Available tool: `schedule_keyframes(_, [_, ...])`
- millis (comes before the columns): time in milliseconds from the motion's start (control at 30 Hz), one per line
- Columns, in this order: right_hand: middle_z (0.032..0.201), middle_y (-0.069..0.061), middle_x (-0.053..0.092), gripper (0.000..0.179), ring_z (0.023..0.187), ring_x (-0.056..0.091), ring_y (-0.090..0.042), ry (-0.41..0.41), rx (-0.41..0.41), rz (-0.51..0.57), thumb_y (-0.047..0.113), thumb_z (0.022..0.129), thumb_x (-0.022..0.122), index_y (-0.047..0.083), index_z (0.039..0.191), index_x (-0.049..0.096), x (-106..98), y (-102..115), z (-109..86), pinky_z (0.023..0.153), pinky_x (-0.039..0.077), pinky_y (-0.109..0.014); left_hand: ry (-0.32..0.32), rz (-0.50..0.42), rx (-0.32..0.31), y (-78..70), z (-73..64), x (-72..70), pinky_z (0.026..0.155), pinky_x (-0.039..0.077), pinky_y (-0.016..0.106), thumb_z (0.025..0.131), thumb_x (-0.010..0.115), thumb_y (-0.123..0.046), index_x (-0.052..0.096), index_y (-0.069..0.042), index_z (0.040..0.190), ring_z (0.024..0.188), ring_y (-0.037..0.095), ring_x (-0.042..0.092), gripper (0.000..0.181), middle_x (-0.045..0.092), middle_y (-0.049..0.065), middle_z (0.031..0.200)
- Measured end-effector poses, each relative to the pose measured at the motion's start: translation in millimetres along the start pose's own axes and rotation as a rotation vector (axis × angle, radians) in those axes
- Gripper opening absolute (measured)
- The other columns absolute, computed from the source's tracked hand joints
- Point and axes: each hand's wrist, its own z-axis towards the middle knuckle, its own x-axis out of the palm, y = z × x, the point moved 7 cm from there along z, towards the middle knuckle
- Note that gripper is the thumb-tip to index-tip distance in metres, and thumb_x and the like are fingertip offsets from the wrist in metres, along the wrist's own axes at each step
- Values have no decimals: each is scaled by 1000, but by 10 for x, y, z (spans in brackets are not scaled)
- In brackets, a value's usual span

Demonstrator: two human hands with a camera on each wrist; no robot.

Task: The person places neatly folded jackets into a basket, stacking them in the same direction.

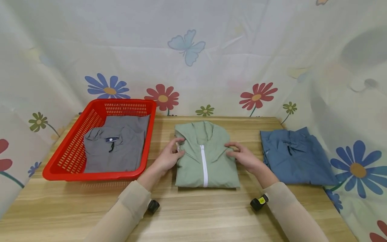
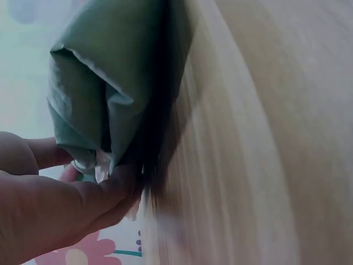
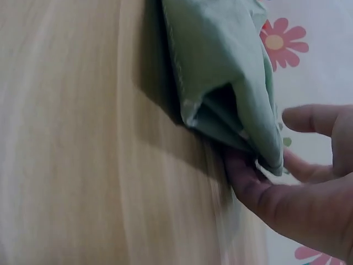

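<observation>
A folded light-green jacket (image 1: pixel 188 168) with a white zipper (image 1: pixel 204 164) lies in the middle of the wooden table, its hood at the far end. My left hand (image 1: pixel 167 156) holds its left edge, thumb over the fabric and fingers low by the table in the left wrist view. On the other side, my right hand (image 1: pixel 246 158) has fingertips tucked beneath the right edge. The right thumb (image 3: pixel 311 118) stands apart from the cloth in the right wrist view. The folded layers (image 2: pixel 110 49) show from the side.
Left of the jacket, a red plastic basket (image 1: pixel 102 175) holds folded grey garments (image 1: pixel 118 154). A folded blue garment (image 1: pixel 296 161) lies at the table's right side. Behind stands a white curtain (image 1: pixel 217 77) printed with flowers. Both wrists carry small black devices (image 1: pixel 153 206).
</observation>
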Motion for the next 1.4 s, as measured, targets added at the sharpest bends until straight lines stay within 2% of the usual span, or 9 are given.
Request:
schedule_keyframes(167, [115,-17,62,55,87,58,-16,78,-23,26,6,99,63,3,150,44,-15,-44,-6,75,51,-31,43,43,22,-1,-7,14,75,43,32,102,63,-9,47,-20,153,85,21,49,54,48,9,88])
schedule_keyframes(333, [118,-20,60,58,99,64,-21,125,-53,81,2,99,64,1,152,40,-9,-95,-18,77,57,-34,99,62,46,-15,-26,51,75,46,32,102,66,-16,46,-22,154,85,22,54,56,53,12,90])
schedule_keyframes(433, [115,-20,57,59,98,64,-22,118,-69,90,1,98,65,0,152,40,-11,-104,-25,76,58,-35,89,50,48,-16,-28,60,75,49,32,101,68,-16,50,-23,150,89,23,57,53,57,14,99])
schedule_keyframes(567, [103,-16,52,59,88,60,-19,75,-80,68,1,96,67,0,151,43,-21,-74,-50,69,55,-29,21,13,27,-3,-18,51,78,50,33,98,71,-11,57,-19,145,102,26,54,50,58,16,116])
schedule_keyframes(667, [97,-13,48,59,79,55,-16,47,-85,41,2,96,68,1,150,45,-23,-47,-82,63,50,-26,-21,-34,5,2,-28,45,79,50,33,95,72,-6,60,-16,142,104,27,53,49,58,17,120])
schedule_keyframes(867, [101,-15,49,57,83,56,-18,35,-88,36,2,95,68,5,149,48,-17,36,-143,67,53,-27,-38,-126,-5,-65,-94,26,81,51,32,93,73,-2,61,-11,140,103,27,56,49,60,16,120])
schedule_keyframes(967, [104,-16,50,57,87,58,-20,38,-94,47,2,95,68,6,149,49,-18,104,-177,69,55,-29,-41,-138,-8,-124,-141,-3,81,51,32,93,74,-4,61,-11,140,105,27,55,49,59,15,120])
schedule_keyframes(1200, [108,-16,55,58,91,60,-21,42,-113,69,3,95,69,4,149,48,-22,259,-280,71,55,-29,7,-213,-23,-276,-257,-57,71,51,28,94,75,-8,59,-13,143,98,24,54,52,56,14,118])
schedule_keyframes(1400, [111,-17,54,59,94,60,-23,47,-134,95,4,94,71,6,149,48,40,416,-349,74,56,-31,76,-296,-38,-392,-372,-187,83,58,35,95,73,-9,52,-12,148,106,25,60,57,54,16,129])
